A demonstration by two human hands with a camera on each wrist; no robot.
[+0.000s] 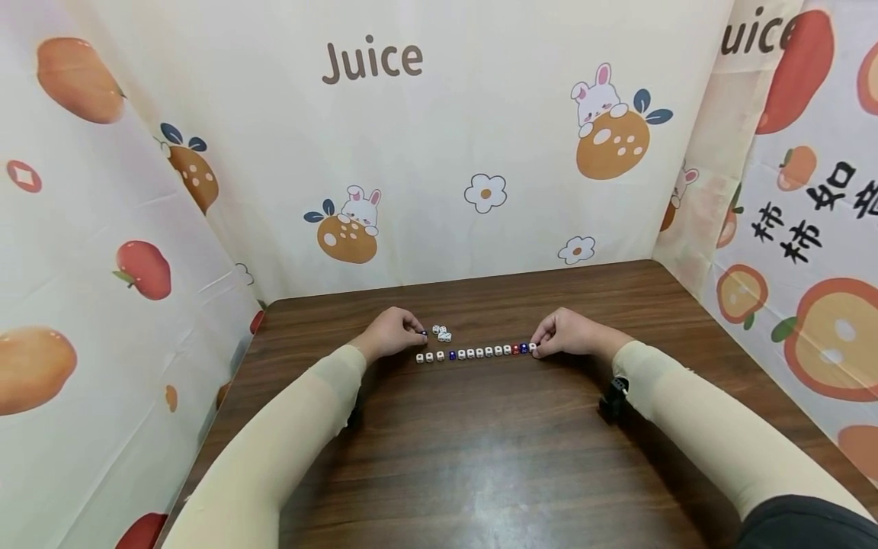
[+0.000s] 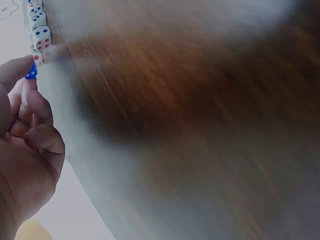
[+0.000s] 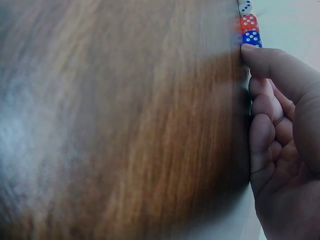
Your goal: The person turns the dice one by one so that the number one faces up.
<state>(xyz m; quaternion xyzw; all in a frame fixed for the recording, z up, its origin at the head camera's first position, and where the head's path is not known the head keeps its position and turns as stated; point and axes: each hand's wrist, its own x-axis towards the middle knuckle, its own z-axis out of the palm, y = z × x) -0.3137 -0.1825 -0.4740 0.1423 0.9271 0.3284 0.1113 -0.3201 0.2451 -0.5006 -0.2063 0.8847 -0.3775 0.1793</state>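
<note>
My left hand [image 1: 392,332] pinches a blue die [image 2: 31,72] between thumb and fingertip, behind the left end of a row of dice. The row runs left to right and is mostly white dice [image 1: 479,353], with one blue die [image 1: 452,355] left of its middle. Near its right end a red die [image 1: 515,349] sits beside another blue die [image 1: 524,348]. There my right hand [image 1: 568,333] pinches the last white die [image 1: 533,347] of the row; in the right wrist view the thumb hides it.
Several loose white dice [image 1: 444,336] lie behind the row, just right of my left hand. The brown wooden table [image 1: 466,442] ends at a printed curtain [image 1: 439,137] at the back, with more printed cloth on both sides.
</note>
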